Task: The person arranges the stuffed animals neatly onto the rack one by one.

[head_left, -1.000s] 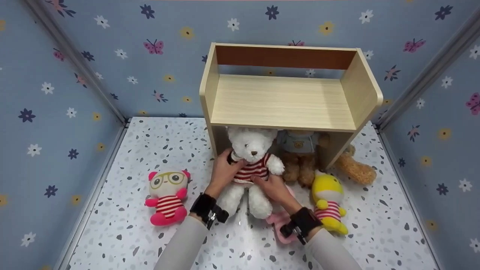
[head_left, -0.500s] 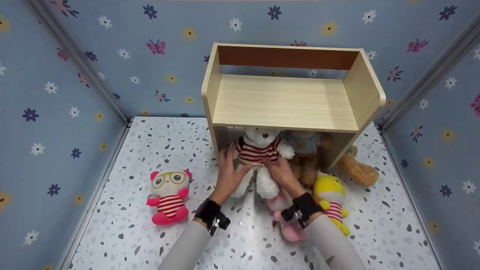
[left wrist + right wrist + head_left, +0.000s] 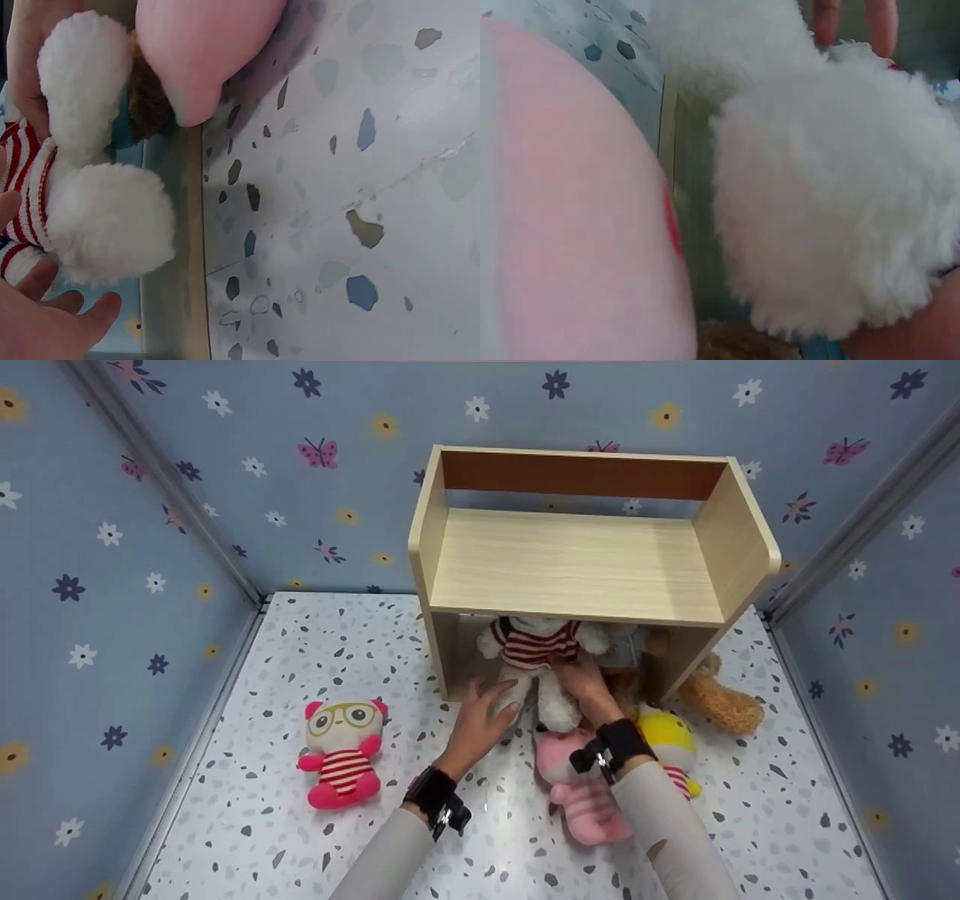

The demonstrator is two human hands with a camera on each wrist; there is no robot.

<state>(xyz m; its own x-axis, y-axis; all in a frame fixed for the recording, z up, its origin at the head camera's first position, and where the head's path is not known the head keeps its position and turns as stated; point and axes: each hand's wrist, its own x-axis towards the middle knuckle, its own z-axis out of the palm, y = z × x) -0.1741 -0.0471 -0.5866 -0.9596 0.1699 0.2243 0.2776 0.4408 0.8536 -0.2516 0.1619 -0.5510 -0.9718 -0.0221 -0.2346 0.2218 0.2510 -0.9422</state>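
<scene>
A white teddy bear (image 3: 538, 649) in a red-and-white striped sweater sits in the lower compartment of the wooden shelf (image 3: 577, 562). The upper board hides most of its head, and its legs stick out in front. My right hand (image 3: 589, 686) holds the bear's side at the sweater hem, with part of the fingers hidden. Beside the bear's other leg is my left hand (image 3: 480, 724), fingers spread; the left wrist view has this hand (image 3: 52, 322) near the sweater and a white foot (image 3: 112, 225). A furry foot (image 3: 840, 202) fills much of the right wrist view.
A pink plush toy (image 3: 585, 802) lies under my right wrist, next to a yellow plush toy (image 3: 671, 742). Brown plush (image 3: 720, 701) shows beside the shelf's right panel. A panda plush (image 3: 343, 754) lies left. Another brown plush sits inside, mostly hidden. Patterned walls enclose the table.
The bear has moved back and slightly right, deeper into the shelf, its face passing behind the upper board. My left hand has come off its body; my right hand stays on its side.
</scene>
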